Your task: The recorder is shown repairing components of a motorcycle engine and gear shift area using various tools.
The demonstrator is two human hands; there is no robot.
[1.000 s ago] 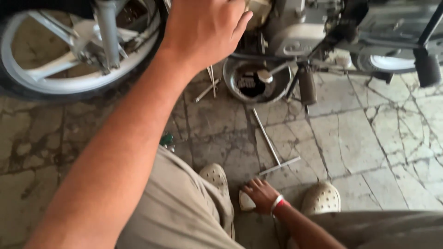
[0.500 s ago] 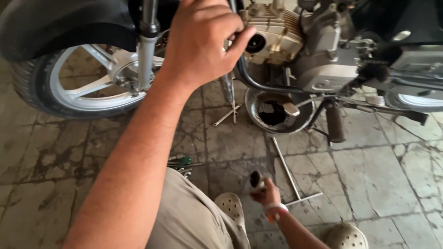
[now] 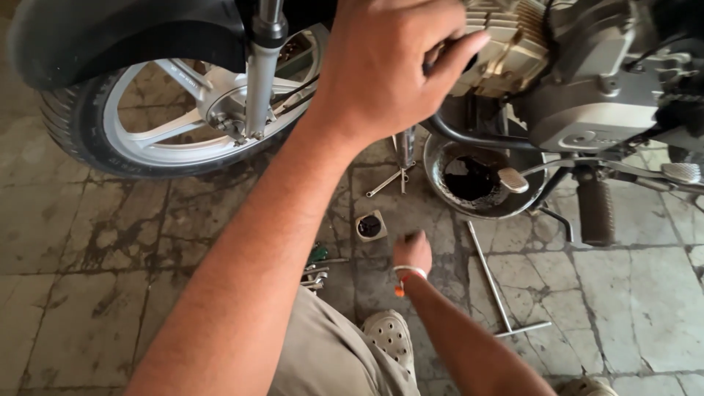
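Finned grey metal engine cylinder (image 3: 513,44) at the frame's top edge takes your left hand (image 3: 389,66), fingers curled on it, so brace steadily while your right hand (image 3: 413,253), loosely closed over something I cannot make out, hovers by the small square cap (image 3: 369,226) on the stone floor (image 3: 110,257); your left palm hides its contact.

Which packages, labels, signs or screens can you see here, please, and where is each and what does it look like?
No signs or screens show.
Small square container: on the stone floor, just ahead of the right hand; pale rim, dark round centre.
Raised badge: on the grey engine cover, right of the left hand; oval, same grey metal.
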